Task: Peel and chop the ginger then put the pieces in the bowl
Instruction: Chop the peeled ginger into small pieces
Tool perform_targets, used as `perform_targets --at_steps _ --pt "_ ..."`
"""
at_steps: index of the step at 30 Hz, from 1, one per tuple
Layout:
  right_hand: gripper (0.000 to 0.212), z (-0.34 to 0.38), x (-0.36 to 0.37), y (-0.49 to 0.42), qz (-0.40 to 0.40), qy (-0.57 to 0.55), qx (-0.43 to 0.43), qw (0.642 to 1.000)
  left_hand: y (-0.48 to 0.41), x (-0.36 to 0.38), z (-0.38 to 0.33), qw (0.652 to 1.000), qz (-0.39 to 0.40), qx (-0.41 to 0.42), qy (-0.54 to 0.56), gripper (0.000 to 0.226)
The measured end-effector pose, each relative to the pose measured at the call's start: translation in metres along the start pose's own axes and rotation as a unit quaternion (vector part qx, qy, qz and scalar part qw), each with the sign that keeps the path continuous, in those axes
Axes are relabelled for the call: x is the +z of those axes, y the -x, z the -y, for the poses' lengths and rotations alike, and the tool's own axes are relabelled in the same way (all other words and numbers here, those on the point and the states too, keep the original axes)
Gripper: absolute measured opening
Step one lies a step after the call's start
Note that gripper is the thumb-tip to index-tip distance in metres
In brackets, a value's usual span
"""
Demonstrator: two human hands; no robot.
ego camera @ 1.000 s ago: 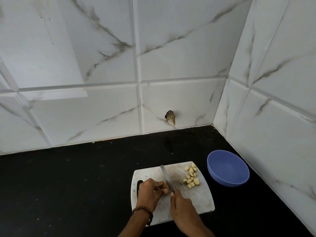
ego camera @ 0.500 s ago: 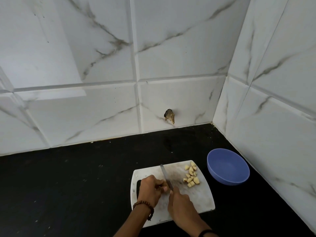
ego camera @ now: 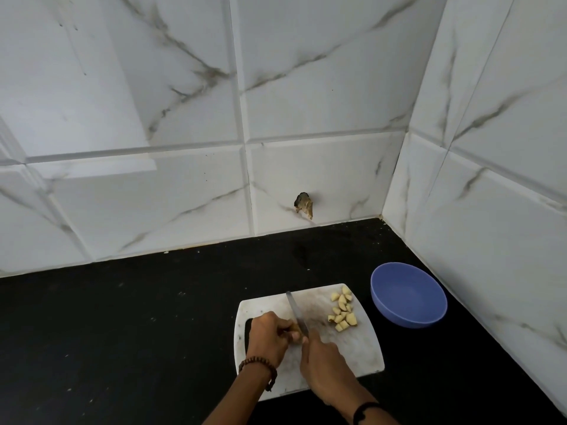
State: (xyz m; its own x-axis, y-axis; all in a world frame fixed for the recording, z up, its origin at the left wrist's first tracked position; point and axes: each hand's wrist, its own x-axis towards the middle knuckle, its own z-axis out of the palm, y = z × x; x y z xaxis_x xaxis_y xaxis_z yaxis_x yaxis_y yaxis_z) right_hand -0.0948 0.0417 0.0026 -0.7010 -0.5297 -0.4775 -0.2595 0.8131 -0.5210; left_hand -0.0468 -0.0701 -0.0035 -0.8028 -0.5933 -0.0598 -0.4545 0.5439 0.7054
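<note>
Head view: right hand (ego camera: 325, 360) grips knife (ego camera: 294, 308) over board (ego camera: 362, 348); left hand (ego camera: 270, 338) curled beside blade, contents hidden.

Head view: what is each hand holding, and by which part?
The right hand grips the knife by its handle. The left hand curls its fingers beside its blade; what they hold, if anything, is hidden.

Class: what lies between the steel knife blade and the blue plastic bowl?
Head view: a pile of pale-yellow chopped ginger pieces on the white cutting board.
</note>
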Motion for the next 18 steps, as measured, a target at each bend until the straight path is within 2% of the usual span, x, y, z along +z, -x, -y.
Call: perform_targets --at_steps 4,8,18 --pt "0.043 -0.007 0.014 0.013 0.012 0.039 0.003 0.999 0.003 -0.002 0.001 1.000 -0.002 0.012 -0.004 0.013" --pt "0.033 -0.012 0.024 0.022 -0.014 0.060 0.013 0.998 0.002 -0.003 0.001 1.000 -0.002 0.012 0.002 0.012" --pt "0.047 -0.010 0.015 0.019 0.056 0.078 0.031 0.995 0.000 0.001 0.006 1.000 -0.001 -0.002 -0.008 0.012"
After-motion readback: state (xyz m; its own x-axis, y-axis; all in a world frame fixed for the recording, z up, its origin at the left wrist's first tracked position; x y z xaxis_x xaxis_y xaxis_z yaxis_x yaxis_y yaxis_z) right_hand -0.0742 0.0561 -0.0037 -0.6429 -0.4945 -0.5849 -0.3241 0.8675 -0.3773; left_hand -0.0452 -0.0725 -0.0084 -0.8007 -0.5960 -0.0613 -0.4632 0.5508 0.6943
